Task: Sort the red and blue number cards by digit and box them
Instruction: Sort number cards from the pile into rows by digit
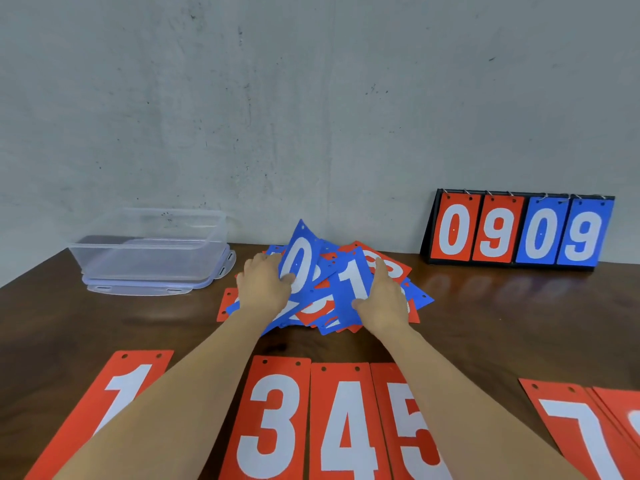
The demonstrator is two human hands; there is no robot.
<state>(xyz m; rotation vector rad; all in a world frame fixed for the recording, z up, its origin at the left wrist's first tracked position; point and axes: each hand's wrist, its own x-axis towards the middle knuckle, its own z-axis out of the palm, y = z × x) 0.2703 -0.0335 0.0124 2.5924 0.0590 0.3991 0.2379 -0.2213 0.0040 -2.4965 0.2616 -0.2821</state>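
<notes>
A jumbled pile of red and blue number cards [322, 306] lies mid-table. My left hand [263, 285] pinches a blue 0 card [300, 254], tilting it up off the pile. My right hand [382, 299] holds a blue 1 card [349, 285] by its right edge, thumb on its face. Along the near edge lie red cards in a row: 1 [121, 386], 3 [273, 417], 4 [341, 420], 5 [398, 410] and 7 [581, 427]. My forearms cover parts of this row.
A clear plastic box [149, 247] stands on its lid [145, 287] at the back left. A black flip scoreboard [519, 230] showing 0 9 0 9 stands at the back right against the grey wall. Dark wooden table [485, 323].
</notes>
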